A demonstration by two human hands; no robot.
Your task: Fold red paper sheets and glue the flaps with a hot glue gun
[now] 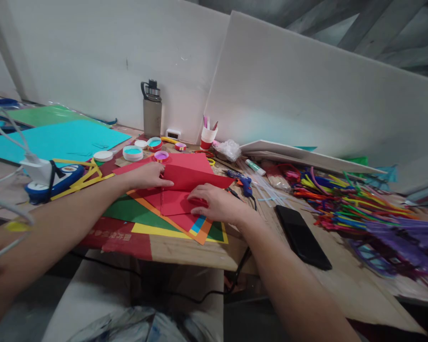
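Red paper (pixel 196 178) stands partly folded up in the middle of the table, over more red sheets. At its left side is my left hand (pixel 150 176), thumb and fingers apart, touching the paper. My right hand (pixel 214 203) is curled at the lower right of the red paper, with something red between thumb and fingers that looks like the paper's edge. Under the red sheets lie green (pixel 139 211), orange (pixel 201 236) and yellow (pixel 157 231) sheets.
Behind are paint pots (pixel 132 152), a bottle (pixel 152 111) and a paper cup (pixel 208 137) with pens. A blue glue gun (pixel 245 183), a black phone (pixel 302 236) and pipe cleaners (pixel 356 199) lie right. Left are a blue power strip (pixel 53 183) and turquoise sheet (pixel 67 137).
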